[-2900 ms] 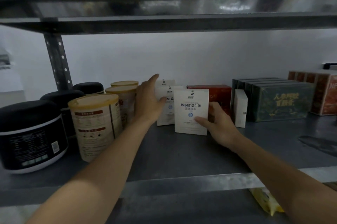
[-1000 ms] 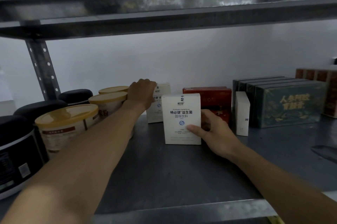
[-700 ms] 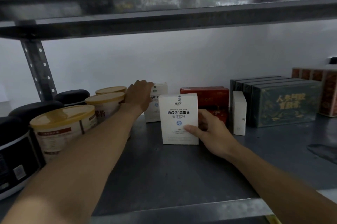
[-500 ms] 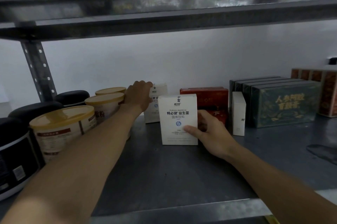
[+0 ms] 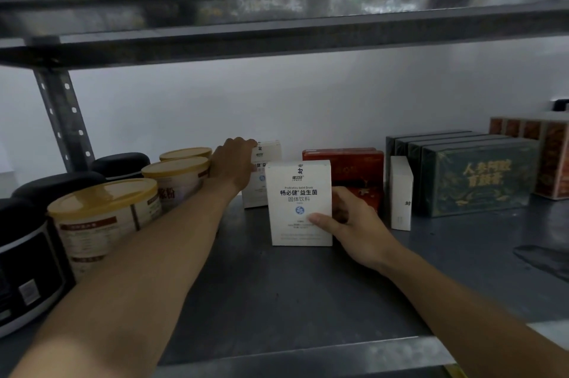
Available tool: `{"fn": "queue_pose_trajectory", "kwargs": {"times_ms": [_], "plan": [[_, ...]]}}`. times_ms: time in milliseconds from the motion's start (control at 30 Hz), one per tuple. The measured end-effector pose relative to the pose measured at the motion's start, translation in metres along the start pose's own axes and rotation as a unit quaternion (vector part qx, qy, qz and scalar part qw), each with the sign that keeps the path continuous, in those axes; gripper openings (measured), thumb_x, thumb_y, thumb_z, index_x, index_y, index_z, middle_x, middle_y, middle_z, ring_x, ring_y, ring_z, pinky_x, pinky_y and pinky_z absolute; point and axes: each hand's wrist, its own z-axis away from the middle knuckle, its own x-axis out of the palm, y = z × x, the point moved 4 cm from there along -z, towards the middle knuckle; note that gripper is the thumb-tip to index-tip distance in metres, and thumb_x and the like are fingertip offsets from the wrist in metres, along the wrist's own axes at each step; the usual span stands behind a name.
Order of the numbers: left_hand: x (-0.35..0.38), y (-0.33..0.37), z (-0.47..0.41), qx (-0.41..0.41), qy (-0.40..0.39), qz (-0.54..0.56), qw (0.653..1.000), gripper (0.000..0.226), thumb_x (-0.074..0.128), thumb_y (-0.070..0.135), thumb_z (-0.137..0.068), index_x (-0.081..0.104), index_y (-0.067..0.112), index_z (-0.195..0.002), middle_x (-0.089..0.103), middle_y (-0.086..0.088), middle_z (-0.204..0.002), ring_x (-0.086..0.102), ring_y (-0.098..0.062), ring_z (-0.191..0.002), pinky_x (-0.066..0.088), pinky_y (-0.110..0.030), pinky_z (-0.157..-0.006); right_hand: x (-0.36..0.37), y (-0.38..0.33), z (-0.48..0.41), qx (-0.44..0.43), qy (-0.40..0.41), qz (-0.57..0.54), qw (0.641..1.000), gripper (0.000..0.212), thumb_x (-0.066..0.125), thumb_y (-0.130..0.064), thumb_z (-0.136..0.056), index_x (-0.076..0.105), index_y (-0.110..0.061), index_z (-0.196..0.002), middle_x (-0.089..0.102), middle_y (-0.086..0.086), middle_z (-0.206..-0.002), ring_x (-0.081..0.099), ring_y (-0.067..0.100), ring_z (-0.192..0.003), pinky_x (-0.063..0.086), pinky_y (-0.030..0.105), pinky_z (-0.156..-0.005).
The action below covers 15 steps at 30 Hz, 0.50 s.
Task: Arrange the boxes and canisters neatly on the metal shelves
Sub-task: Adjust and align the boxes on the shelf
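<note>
A: Quick, where's the front white box (image 5: 298, 202)?
B: Ctr of frame, upright on the metal shelf (image 5: 277, 300), printed face twd camera. The right hand (image 5: 354, 223) is clamped on its lower right edge, w/ thumb on the front face & fingers wrapped behind.
A: And the left hand (image 5: 234, 165)?
B: Further back. Its fingers are curled over the top left of the rear white box (image 5: 268, 152), gripping it. That box stands upright just behind & left of the front one, partly hidden by it.
A: Canisters?
B: Left of frame. Three yellow-lid canisters (image 5: 101, 217) in a row running back, w/ the left forearm passing just beside them. Black canisters (image 5: 24, 254) sit further left, near the perforated post (image 5: 61, 119).
A: Right side?
B: Red boxes (image 5: 348, 162) stacked behind the right hand; can't tell if the fingers touch them. Next is a narrow white box (image 5: 400, 192), upright, just beside a row of dark green boxes (image 5: 474, 177). Brown-red boxes (image 5: 551, 156) are at the far right edge.
</note>
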Motion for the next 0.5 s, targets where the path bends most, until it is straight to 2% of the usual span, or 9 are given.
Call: {"fn": "queue_pose_trajectory", "kwargs": {"times_ms": [233,333,400,500], "plan": [[-0.004,0.002,0.001,-0.005,0.012,0.031,0.999,0.038,0.067,0.016,-0.088,0.059,0.012,-0.126,0.06,-0.012,-0.122,0.053,-0.03,-0.112,0.04,-0.037,-0.084,0.0,0.002,-0.001,-0.003,0.005,-0.005,1.0,0.049,0.071,-0.025,-0.089,0.052,-0.022,-0.134,0.063,-0.008,-0.13,0.059,0.01,-0.12,0.052,0.034,-0.101],[-0.01,0.003,0.004,-0.038,0.028,0.108,0.993,0.051,0.071,0.013,-0.087,0.054,0.012,-0.134,0.055,-0.012,-0.134,0.048,-0.029,-0.124,0.04,-0.037,-0.097,0.0,0.001,-0.001,-0.002,0.004,-0.008,1.0,0.048,0.07,-0.023,-0.089,0.051,-0.021,-0.134,0.062,-0.007,-0.132,0.058,0.011,-0.121,0.052,0.027,-0.097],[-0.019,0.002,0.012,-0.066,0.057,0.206,0.975,0.054,0.075,0.017,-0.084,0.055,0.011,-0.134,0.056,-0.01,-0.136,0.048,-0.026,-0.127,0.038,-0.033,-0.104,0.0,0.0,0.0,-0.001,0.004,-0.003,1.0,0.047,0.069,-0.023,-0.09,0.051,-0.021,-0.133,0.062,-0.007,-0.132,0.058,0.01,-0.121,0.051,0.024,-0.096],[-0.037,0.009,0.038,-0.102,0.119,0.367,0.917,0.044,0.075,0.027,-0.085,0.062,0.012,-0.125,0.064,-0.004,-0.123,0.059,-0.016,-0.112,0.045,-0.026,-0.094,0.001,-0.001,0.0,0.001,0.004,0.012,1.0,0.047,0.069,-0.025,-0.091,0.05,-0.021,-0.133,0.061,-0.006,-0.134,0.056,0.012,-0.123,0.05,0.032,-0.101]]}}
